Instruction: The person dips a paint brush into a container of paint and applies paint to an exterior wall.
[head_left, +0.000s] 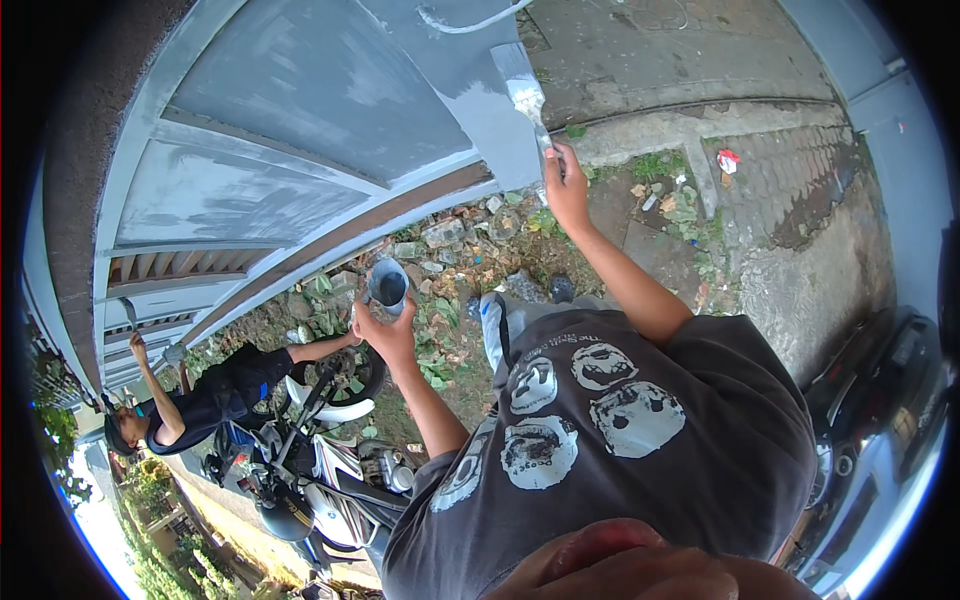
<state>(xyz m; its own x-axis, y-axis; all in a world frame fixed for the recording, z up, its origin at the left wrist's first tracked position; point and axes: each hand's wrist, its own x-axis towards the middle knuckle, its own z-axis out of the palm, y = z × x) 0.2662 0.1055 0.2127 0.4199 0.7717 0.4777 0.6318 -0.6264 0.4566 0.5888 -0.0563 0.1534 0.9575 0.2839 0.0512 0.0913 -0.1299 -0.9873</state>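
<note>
My right hand (568, 187) grips the handle of a flat paintbrush (525, 97). The brush's wide bristles lie against the end of a grey-painted metal gate or panel (480, 127), which carries a lighter patch of wet-looking paint beside the ferrule. Lower down and to the left, my left hand (391, 334) is wrapped around a paint-smeared cup (388, 283). Its mouth faces up, and dark grey paint shows inside. Streaky, uneven brush marks cover the large recessed panels (315, 90).
A person (217, 390) paints farther along the panels at the left. A parked motorcycle (337, 480) stands near my left arm. Rubble and leaves (450, 232) lie along the panel's foot. To the right are a concrete curb (705, 180) and a dark vehicle (885, 390).
</note>
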